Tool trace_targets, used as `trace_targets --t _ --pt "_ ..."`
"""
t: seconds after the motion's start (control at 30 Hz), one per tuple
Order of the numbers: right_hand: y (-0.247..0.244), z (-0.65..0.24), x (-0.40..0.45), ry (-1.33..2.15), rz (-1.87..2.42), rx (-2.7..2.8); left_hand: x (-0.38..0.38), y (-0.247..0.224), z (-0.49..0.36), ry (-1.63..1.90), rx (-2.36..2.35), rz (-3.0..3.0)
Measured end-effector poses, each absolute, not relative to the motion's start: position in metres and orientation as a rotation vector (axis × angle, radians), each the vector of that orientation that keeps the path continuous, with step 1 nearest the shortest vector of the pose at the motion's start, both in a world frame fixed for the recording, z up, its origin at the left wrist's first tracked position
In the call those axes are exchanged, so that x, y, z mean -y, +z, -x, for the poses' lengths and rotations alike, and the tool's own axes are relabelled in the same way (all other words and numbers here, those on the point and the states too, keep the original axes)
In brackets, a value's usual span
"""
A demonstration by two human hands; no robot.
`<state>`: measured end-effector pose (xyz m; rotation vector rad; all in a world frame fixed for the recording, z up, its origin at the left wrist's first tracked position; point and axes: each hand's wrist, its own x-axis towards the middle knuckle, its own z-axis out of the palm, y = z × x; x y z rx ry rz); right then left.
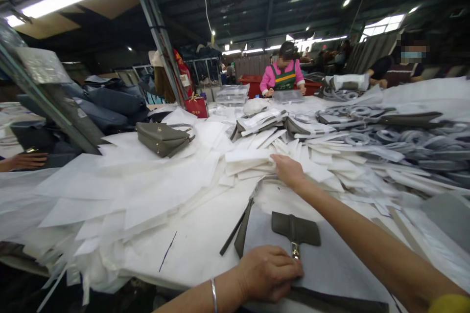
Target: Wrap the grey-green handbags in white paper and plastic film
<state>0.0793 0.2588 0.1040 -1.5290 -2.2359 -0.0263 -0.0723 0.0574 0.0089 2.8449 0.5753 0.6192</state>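
Close in front of me lies an olive-grey handbag (293,227), a pale greyish sheet (262,227) covering much of its front. A dark tab with a gold-coloured clasp (295,250) shows over that sheet. My left hand (271,274), a silver bangle on its wrist, is curled closed on the bag at the clasp's lower end; its fingertips are partly hidden. Reaching beyond the bag, my right hand (289,171) pinches the edge of a folded white packing sheet (249,157) on a loose pile. A dark strap (235,230) sticks out at the bag's left side.
White sheets (147,190) spread across the left of the table, with another olive handbag (163,138) on them. Wrapped straps and bag parts (396,132) heap up at right. A metal post (55,102) stands left. Two co-workers face me; another person's hand (25,161) shows at far left.
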Motion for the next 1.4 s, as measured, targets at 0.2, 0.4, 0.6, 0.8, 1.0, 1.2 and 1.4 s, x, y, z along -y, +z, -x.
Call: trace_targets --t 0.2,0.4,0.6,0.8,1.0,1.2,1.4 --pt "0.12 -0.161 -0.158 0.277 1.151 2.143 -0.059 0.01 0.074 0.707 -0.55 -2.779" --pt "0.118 -0.219 -0.079 0.74 1.065 2.803 -0.057 0.021 0.076 0.69 -0.568 -2.708" --pt "0.096 -0.17 -0.08 0.556 1.429 2.612 -0.054 0.025 0.075 0.688 -0.579 -2.693" --pt "0.075 -0.16 -0.082 0.53 1.137 2.769 -0.055 0.029 0.074 0.643 -0.593 -2.704" --pt "0.089 -0.199 -0.061 0.453 1.062 2.833 -0.051 0.019 0.078 0.647 -0.678 -2.742" --pt "0.063 -0.2 -0.049 0.445 1.076 2.806 -0.046 0.014 0.081 0.592 -0.77 -2.801" --pt "0.064 -0.202 -0.047 0.411 1.09 2.82 -0.043 0.016 0.082 0.549 -0.773 -2.827"
